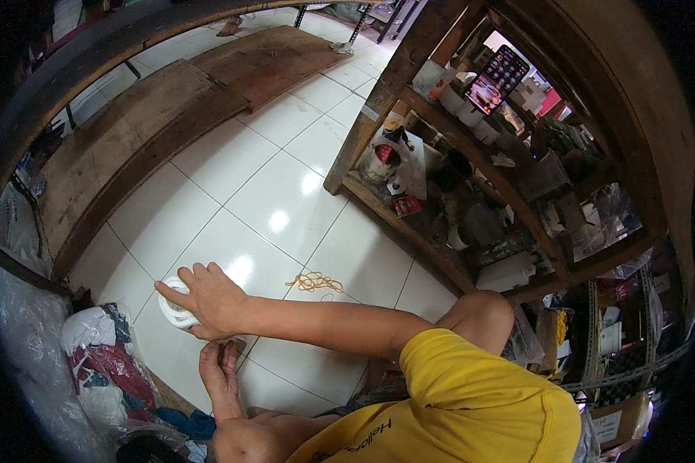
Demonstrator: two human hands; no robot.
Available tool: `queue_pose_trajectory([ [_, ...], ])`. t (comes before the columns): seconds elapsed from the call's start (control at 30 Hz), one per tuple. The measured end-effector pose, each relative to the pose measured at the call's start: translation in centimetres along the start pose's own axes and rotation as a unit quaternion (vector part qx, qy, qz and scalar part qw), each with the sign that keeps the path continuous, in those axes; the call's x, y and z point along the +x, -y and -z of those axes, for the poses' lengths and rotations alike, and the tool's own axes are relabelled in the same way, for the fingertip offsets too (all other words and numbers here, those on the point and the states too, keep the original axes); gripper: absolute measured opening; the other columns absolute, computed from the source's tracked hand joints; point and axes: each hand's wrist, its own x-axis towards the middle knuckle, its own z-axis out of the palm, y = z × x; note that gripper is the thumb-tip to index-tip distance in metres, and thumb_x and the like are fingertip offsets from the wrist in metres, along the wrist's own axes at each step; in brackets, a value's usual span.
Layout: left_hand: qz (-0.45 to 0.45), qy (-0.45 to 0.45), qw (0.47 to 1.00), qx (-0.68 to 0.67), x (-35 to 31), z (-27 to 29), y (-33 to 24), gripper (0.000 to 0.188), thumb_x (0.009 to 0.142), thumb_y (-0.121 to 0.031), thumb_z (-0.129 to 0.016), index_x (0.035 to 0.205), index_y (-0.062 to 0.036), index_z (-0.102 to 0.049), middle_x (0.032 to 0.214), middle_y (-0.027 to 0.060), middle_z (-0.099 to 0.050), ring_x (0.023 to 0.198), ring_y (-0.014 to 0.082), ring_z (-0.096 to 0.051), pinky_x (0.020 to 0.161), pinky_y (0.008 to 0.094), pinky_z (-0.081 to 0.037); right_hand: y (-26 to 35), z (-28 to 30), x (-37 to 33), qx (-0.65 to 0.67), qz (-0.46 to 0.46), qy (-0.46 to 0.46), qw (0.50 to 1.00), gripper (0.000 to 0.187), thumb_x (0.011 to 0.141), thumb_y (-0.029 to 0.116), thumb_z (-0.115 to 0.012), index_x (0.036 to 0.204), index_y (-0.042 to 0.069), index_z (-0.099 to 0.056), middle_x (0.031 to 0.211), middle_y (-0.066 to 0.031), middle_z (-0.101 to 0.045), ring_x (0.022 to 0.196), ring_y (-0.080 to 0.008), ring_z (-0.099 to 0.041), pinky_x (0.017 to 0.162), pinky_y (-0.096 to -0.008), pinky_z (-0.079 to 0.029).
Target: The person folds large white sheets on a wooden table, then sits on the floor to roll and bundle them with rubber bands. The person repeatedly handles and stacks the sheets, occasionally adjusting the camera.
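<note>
My right hand (208,302) reaches across my body to the left and grips a white coil of cord (171,310) that lies on the white tiled floor (278,185). Its fingers spread over the coil's top. My left hand (221,363) comes up from the lower edge and sits just below the right hand, fingers together and pointing up at the coil's near edge. Whether it holds anything I cannot tell. A small heap of tan rubber bands (315,282) lies on the floor to the right of my right forearm.
A wooden shelf rack (378,96) crammed with tins, boxes and bags stands at the right, with a lit phone (499,77) propped on it. Long wooden boards (131,131) lie at the left. Plastic bags of cloth (100,363) sit at the lower left. My knee (483,309) is bent.
</note>
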Motion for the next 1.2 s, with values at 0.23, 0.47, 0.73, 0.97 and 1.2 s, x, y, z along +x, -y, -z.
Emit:
queue_pose_trajectory([
  [0.23, -0.036, -0.004, 0.999, 0.023, 0.5, -0.4, 0.9, 0.014, 0.098, -0.015, -0.061, 0.105, -0.0034, -0.058, 0.101, 0.0077, -0.065, 0.09, 0.0187, -0.065, 0.084, 0.0333, -0.058, 0.2, 0.3, 0.1, -0.012, 0.003, 0.003, 1.0, 0.096, 0.076, 0.042, -0.072, 0.157, 0.014, -0.03, 0.126, -0.0209, -0.051, 0.107, -0.0334, -0.052, 0.089, -0.0435, -0.041],
  [0.47, -0.145, -0.106, 0.98, 0.083, 3.1, 0.9, 5.3, 0.008, 0.1, -0.008, -0.049, 0.103, -0.0005, -0.047, 0.097, 0.0107, -0.055, 0.089, 0.0274, -0.068, 0.079, 0.0403, -0.062, 0.0, -0.2, 0.6, -0.013, 0.011, -0.006, 1.0, 0.094, 0.077, 0.042, -0.074, 0.157, 0.014, -0.031, 0.131, -0.0287, -0.05, 0.108, -0.0383, -0.055, 0.09, -0.0499, -0.045],
  [0.73, -0.129, -0.053, 0.987, 0.077, 2.6, 0.8, 4.9, 0.009, 0.1, -0.008, -0.051, 0.104, -0.0016, -0.045, 0.099, 0.0124, -0.059, 0.084, 0.023, -0.068, 0.075, 0.036, -0.061, 0.1, 0.3, 0.5, -0.033, 0.025, 0.016, 0.999, 0.095, 0.078, 0.043, -0.075, 0.157, 0.013, -0.029, 0.132, -0.0234, -0.049, 0.107, -0.0366, -0.054, 0.091, -0.0473, -0.044],
  [0.97, -0.415, -0.036, 0.877, 0.241, 2.9, 2.5, -0.3, 0.069, 0.091, -0.035, -0.069, 0.142, 0.0005, -0.038, 0.138, 0.02, -0.046, 0.135, 0.0316, -0.044, 0.107, 0.0432, -0.04, -1.2, 4.0, 0.6, 0.086, 0.075, -0.151, 0.982, 0.1, 0.081, 0.054, -0.074, 0.151, -0.004, -0.032, 0.141, -0.0356, -0.041, 0.123, -0.0484, -0.047, 0.105, -0.0559, -0.036],
  [1.2, -0.376, 0.159, 0.768, 0.493, 5.7, 3.0, -0.3, 0.129, 0.063, -0.06, -0.088, 0.158, -0.008, -0.019, 0.163, 0.0217, -0.015, 0.151, 0.0395, -0.015, 0.123, 0.0486, -0.016, 2.0, -1.4, 2.0, -0.045, 0.045, -0.064, 0.996, 0.091, 0.089, 0.066, -0.054, 0.152, 0.004, -0.037, 0.147, -0.0315, -0.04, 0.137, -0.0475, -0.037, 0.112, -0.063, -0.026],
])
